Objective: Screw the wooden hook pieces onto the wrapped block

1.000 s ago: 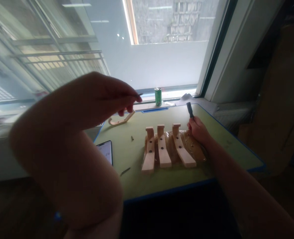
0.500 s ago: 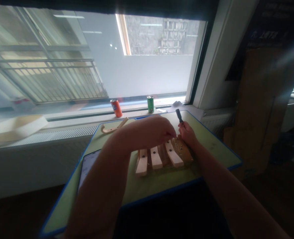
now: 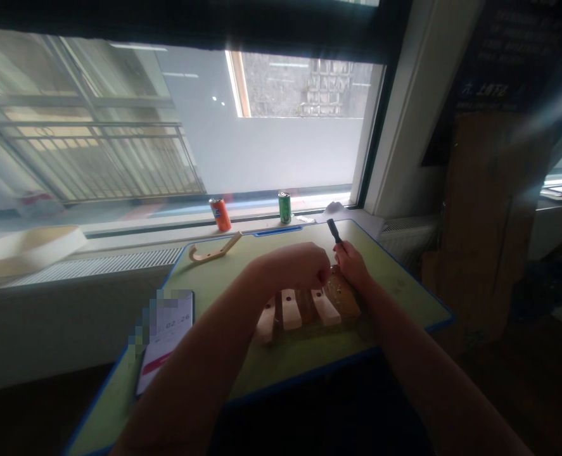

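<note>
My right hand (image 3: 353,263) is closed around a black-handled screwdriver (image 3: 334,230), whose handle end points up and away from me. Its shaft and tip are hidden. My left hand (image 3: 309,265) reaches across with fingers curled tight, right beside my right hand, over the far end of a brown wooden board (image 3: 348,303). What those fingers grip, if anything, cannot be made out. On the board lie pale wooden hook pieces (image 3: 291,310) with dark holes, side by side. Several small shiny bits, seemingly screws, rest on the board's right part.
One loose curved wooden hook (image 3: 214,253) lies at the far left of the green table (image 3: 395,278). A phone (image 3: 169,339) lies by the left edge. An orange can (image 3: 220,215) and a green can (image 3: 284,208) stand on the windowsill. Cardboard (image 3: 492,228) leans at right.
The camera view has tilted upward, and more of the phone shows. Both hands keep nearly the same place at the board, my left still curled, my right still around the screwdriver.
</note>
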Motion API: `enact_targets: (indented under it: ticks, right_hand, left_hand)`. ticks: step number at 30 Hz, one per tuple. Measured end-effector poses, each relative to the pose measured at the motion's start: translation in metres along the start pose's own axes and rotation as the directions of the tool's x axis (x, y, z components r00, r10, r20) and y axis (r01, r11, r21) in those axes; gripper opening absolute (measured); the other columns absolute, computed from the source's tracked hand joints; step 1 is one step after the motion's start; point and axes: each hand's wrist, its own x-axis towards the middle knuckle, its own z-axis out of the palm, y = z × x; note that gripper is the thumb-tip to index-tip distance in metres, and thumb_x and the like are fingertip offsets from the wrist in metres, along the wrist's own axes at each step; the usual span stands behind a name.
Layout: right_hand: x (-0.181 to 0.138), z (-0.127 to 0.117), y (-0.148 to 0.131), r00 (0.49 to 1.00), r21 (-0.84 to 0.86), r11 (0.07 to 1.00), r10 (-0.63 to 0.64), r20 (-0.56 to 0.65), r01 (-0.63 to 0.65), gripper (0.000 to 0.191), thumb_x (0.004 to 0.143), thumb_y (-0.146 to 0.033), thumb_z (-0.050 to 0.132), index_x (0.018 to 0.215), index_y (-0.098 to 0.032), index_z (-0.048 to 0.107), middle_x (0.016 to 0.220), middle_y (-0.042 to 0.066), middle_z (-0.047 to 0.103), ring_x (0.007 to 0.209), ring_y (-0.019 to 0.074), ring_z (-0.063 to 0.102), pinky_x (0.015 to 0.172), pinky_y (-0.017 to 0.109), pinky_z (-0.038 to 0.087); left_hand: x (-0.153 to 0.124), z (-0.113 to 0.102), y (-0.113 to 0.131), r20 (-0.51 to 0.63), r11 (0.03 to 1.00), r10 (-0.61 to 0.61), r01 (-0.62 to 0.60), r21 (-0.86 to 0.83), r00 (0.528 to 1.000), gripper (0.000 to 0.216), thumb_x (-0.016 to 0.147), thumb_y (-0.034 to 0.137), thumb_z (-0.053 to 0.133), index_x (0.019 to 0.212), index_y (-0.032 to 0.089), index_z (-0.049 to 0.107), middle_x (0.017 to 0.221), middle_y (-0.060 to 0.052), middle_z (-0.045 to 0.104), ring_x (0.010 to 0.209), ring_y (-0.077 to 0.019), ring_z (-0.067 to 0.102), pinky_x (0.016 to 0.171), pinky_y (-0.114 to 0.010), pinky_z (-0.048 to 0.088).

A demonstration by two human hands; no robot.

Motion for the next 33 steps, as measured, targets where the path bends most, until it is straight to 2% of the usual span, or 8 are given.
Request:
enact_targets:
  ticks: [4, 8, 16, 23, 26, 28, 31, 33]
  right_hand:
    - [-0.001, 0.0, 0.0, 1.0, -0.002, 1.0, 0.001, -0.006, -0.001, 0.026, 0.084, -0.045, 0.039, 0.077, -0.022, 0.05, 0.054, -0.004, 0.045, 0.047, 0.012, 0.04, 0.045, 0.024, 0.03]
    - [-0.001, 0.001, -0.002, 1.0, 0.004, 1.0, 0.004, -0.01, -0.004, 0.026, 0.084, -0.045, 0.038, 0.077, -0.022, 0.049, 0.053, -0.004, 0.044, 0.046, 0.0117, 0.039, 0.045, 0.024, 0.029]
    - [-0.003, -0.003, -0.01, 0.996, 0.042, 0.999, -0.001, -0.085, 0.005, 0.024, 0.081, -0.043, 0.046, 0.071, -0.022, 0.048, 0.055, -0.004, 0.045, 0.05, 0.0127, 0.038, 0.048, 0.026, 0.027]
    - [-0.002, -0.008, -0.024, 0.991, 0.279, 0.96, 0.026, -0.131, 0.012, 0.022, 0.083, -0.042, 0.042, 0.077, -0.022, 0.051, 0.057, -0.005, 0.04, 0.048, 0.0107, 0.033, 0.045, 0.025, 0.027]
    - [0.001, -0.012, -0.035, 0.994, 0.377, 0.926, 0.033, -0.107, 0.01, 0.023, 0.081, -0.043, 0.045, 0.079, -0.022, 0.054, 0.062, -0.003, 0.046, 0.05, 0.0099, 0.04, 0.048, 0.025, 0.034]
    - [0.001, -0.014, -0.043, 0.999, 0.527, 0.85, 0.022, -0.034, 0.0, 0.02, 0.078, -0.04, 0.054, 0.081, -0.021, 0.06, 0.073, 0.0, 0.055, 0.06, 0.0104, 0.048, 0.055, 0.025, 0.04]
    - [-0.005, -0.017, -0.053, 0.999, 0.673, 0.739, 0.001, 0.034, -0.024, 0.015, 0.072, -0.034, 0.064, 0.08, -0.022, 0.067, 0.077, 0.0, 0.061, 0.067, 0.0107, 0.052, 0.061, 0.026, 0.042]
    - [-0.012, -0.017, -0.059, 0.995, 0.643, 0.764, -0.02, 0.098, -0.048, 0.014, 0.071, -0.032, 0.066, 0.08, -0.023, 0.071, 0.076, 0.0, 0.064, 0.067, 0.0113, 0.053, 0.065, 0.028, 0.042]
  left_hand:
    - [0.005, 0.006, -0.005, 0.007, 0.999, -0.04, 0.04, 0.025, 0.999, 0.016, 0.066, 0.022, 0.059, 0.074, 0.019, 0.072, 0.065, -0.001, 0.066, 0.056, -0.0124, 0.054, 0.057, -0.025, 0.039]
    - [0.009, 0.012, -0.01, 0.04, 0.999, -0.027, 0.028, -0.03, 0.999, 0.016, 0.065, 0.023, 0.062, 0.075, 0.02, 0.073, 0.067, -0.001, 0.067, 0.058, -0.0124, 0.055, 0.057, -0.024, 0.039]
    - [0.006, 0.006, -0.007, 0.12, 0.997, -0.023, 0.032, -0.073, 0.992, 0.028, 0.066, 0.024, 0.066, 0.093, 0.022, 0.071, 0.08, -0.001, 0.069, 0.065, -0.0125, 0.058, 0.06, -0.022, 0.041]
    - [0.003, 0.001, -0.005, 0.093, 0.997, 0.016, -0.009, -0.076, 0.996, 0.024, 0.068, 0.017, 0.063, 0.09, 0.019, 0.071, 0.078, -0.001, 0.069, 0.064, -0.0118, 0.057, 0.059, -0.022, 0.04]
    - [-0.002, -0.003, -0.003, 0.106, 0.992, 0.021, -0.008, -0.122, 0.994, 0.024, 0.068, 0.014, 0.06, 0.089, 0.019, 0.071, 0.075, -0.001, 0.068, 0.062, -0.0104, 0.057, 0.057, -0.02, 0.039]
    - [-0.007, -0.008, -0.003, 0.076, 0.981, -0.002, 0.016, -0.193, 0.997, 0.026, 0.072, 0.015, 0.056, 0.094, 0.02, 0.069, 0.078, 0.0, 0.068, 0.061, -0.0092, 0.058, 0.057, -0.019, 0.04]
    - [-0.016, -0.019, -0.006, -0.008, 0.966, -0.069, 0.065, -0.249, 0.998, 0.019, 0.076, 0.023, 0.054, 0.087, 0.02, 0.069, 0.073, 0.001, 0.067, 0.057, -0.0083, 0.057, 0.055, -0.019, 0.041]
    - [-0.021, -0.027, -0.005, -0.209, 0.951, -0.153, 0.086, -0.298, 0.966, 0.02, 0.079, 0.029, 0.052, 0.085, 0.018, 0.068, 0.071, 0.0, 0.066, 0.055, -0.0081, 0.057, 0.054, -0.019, 0.043]
